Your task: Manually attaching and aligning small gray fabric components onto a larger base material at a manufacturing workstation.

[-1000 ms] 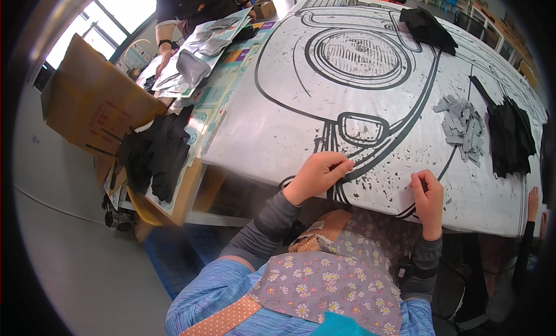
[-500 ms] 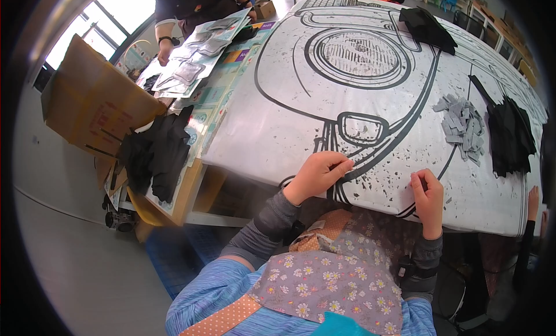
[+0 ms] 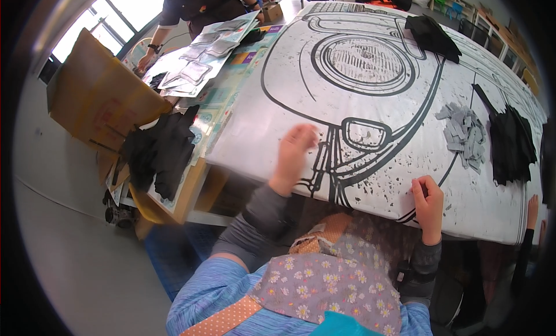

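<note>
A large white sheet (image 3: 370, 127) printed with a bold black line drawing covers the table in front of me. My left hand (image 3: 292, 156) is blurred and lifted just above the sheet's near edge, left of a small rounded rectangle in the drawing; whether it holds anything is not visible. My right hand (image 3: 427, 203) rests on the near edge of the sheet with its fingers curled in, beside a patch of black speckles. A heap of small grey paper pieces (image 3: 465, 133) lies to the right of the drawing.
Black fabric piles lie at the right (image 3: 512, 145), far top (image 3: 431, 35) and on a lower left table (image 3: 162, 153). A brown cardboard sheet (image 3: 95, 104) leans at left. Another person (image 3: 202, 9) stands at the far left over grey cut-outs (image 3: 202, 64).
My left hand has lifted off the sheet and moved up and away from me, now blurred. My right hand stays in place at the near edge.
</note>
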`<act>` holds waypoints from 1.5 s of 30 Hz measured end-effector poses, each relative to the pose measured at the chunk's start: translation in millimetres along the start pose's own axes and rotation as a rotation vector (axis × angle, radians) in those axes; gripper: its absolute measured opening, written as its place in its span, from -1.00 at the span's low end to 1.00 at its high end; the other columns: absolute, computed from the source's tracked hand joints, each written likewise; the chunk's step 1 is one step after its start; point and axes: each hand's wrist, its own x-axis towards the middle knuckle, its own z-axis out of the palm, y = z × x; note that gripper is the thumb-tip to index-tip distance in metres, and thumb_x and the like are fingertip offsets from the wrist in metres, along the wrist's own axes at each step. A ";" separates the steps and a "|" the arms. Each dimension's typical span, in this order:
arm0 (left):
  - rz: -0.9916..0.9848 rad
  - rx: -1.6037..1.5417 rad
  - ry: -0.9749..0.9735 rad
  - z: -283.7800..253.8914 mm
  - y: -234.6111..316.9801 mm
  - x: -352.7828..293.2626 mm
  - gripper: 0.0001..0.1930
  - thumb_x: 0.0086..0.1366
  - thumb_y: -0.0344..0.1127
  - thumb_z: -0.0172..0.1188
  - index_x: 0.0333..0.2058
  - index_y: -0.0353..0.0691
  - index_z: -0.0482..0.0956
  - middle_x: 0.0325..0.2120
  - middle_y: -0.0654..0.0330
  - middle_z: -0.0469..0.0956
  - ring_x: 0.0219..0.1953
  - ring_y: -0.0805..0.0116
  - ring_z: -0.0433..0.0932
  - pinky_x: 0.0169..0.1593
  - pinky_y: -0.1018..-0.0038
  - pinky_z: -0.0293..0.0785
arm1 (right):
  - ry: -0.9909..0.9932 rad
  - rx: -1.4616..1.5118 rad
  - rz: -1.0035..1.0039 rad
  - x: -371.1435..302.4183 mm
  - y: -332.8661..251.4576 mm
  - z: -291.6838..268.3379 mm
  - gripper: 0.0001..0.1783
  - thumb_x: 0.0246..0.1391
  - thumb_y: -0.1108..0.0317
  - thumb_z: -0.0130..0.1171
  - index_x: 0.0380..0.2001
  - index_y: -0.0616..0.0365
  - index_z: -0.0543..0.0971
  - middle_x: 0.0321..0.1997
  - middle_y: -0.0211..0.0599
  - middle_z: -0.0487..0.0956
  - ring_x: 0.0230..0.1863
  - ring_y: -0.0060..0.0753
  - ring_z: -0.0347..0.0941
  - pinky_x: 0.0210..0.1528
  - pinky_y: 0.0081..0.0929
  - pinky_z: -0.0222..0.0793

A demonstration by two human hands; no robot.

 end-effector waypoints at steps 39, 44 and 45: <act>0.017 -0.367 0.479 -224.8 97.0 241.2 -0.48 0.51 -0.19 -0.09 0.30 -0.34 0.09 0.16 -0.03 0.46 0.14 0.11 0.53 0.18 0.19 0.46 | -0.053 -0.187 0.036 6.8 -5.0 -0.3 -0.86 0.18 0.48 0.16 -0.44 0.29 0.47 -0.49 -0.18 0.44 -0.46 -0.25 0.36 -0.37 -0.38 0.24; -0.014 -0.378 0.461 -229.8 97.4 231.8 -0.55 0.52 -0.20 -0.08 0.23 -0.35 0.19 0.15 -0.01 0.47 0.15 0.14 0.52 0.20 0.23 0.47 | -0.046 -0.188 -0.011 9.1 -9.2 1.2 -0.87 0.15 0.50 0.18 -0.45 0.28 0.48 -0.50 -0.17 0.44 -0.48 -0.22 0.36 -0.40 -0.36 0.23; -0.027 -0.360 0.447 -228.5 95.4 231.7 -0.57 0.51 -0.20 -0.07 0.21 -0.35 0.22 0.15 -0.01 0.47 0.16 0.15 0.51 0.21 0.23 0.46 | -0.056 -0.197 0.002 9.6 -10.0 0.4 -0.88 0.14 0.51 0.19 -0.46 0.28 0.48 -0.50 -0.18 0.44 -0.49 -0.22 0.35 -0.41 -0.35 0.23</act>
